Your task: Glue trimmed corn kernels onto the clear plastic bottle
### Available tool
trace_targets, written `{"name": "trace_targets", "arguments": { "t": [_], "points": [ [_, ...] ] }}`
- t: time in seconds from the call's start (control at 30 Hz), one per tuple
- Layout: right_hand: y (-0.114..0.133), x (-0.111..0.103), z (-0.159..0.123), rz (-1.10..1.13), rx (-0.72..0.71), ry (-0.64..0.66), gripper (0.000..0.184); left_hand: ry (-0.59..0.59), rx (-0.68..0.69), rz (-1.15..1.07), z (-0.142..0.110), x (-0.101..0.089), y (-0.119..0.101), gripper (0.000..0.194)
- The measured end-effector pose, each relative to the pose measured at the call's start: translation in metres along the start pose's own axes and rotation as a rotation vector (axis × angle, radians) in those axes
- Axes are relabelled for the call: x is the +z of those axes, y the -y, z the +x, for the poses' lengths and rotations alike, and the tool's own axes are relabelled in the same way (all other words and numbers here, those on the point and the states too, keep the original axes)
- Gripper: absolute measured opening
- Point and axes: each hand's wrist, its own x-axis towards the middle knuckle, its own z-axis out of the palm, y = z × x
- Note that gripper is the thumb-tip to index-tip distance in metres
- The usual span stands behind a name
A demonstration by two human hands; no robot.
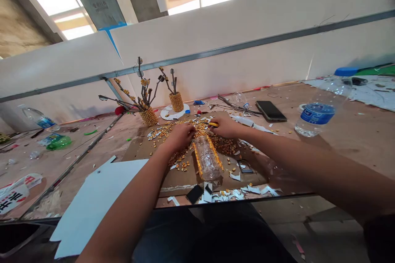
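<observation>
Lying on the cardboard [182, 179]: a clear plastic bottle [207, 159], yellow kernels [216, 154] lining both long sides.
Blue label [317, 114] at right: seems to read "PURE".
White wrapper [18, 195] at left: "水" legible.
Bottle's long axis: runs away from the person, far end angled slightly left; neck end unclear.
Right hand [226, 126]: closed on a yellow-and-black tool [213, 124].
Left hand [182, 134]: fingers curled; cannot tell whether they pinch anything.

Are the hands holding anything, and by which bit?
The right hand holds a yellow-and-dark tool, seemingly by its yellow end. For the left hand, I can't tell.
</observation>
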Motion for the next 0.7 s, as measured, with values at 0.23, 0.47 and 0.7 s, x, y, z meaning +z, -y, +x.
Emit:
{"name": "trace_targets", "arguments": {
  "t": [0.23, 0.47, 0.7],
  "points": [
    [0.023, -0.011, -0.006, 0.160, -0.218, -0.143, 0.020, -0.052, -0.059, -0.364, -0.007, -0.007, -0.021, 0.027],
    [0.039, -0.015, -0.010, 0.219, -0.363, -0.160, 0.024, -0.058, -0.059, -0.597, -0.006, -0.013, -0.035, 0.038],
    [0.044, -0.018, -0.014, 0.205, -0.382, -0.130, 0.021, -0.089, -0.115, -0.729, -0.009, -0.013, -0.042, 0.036]
  ]
}}
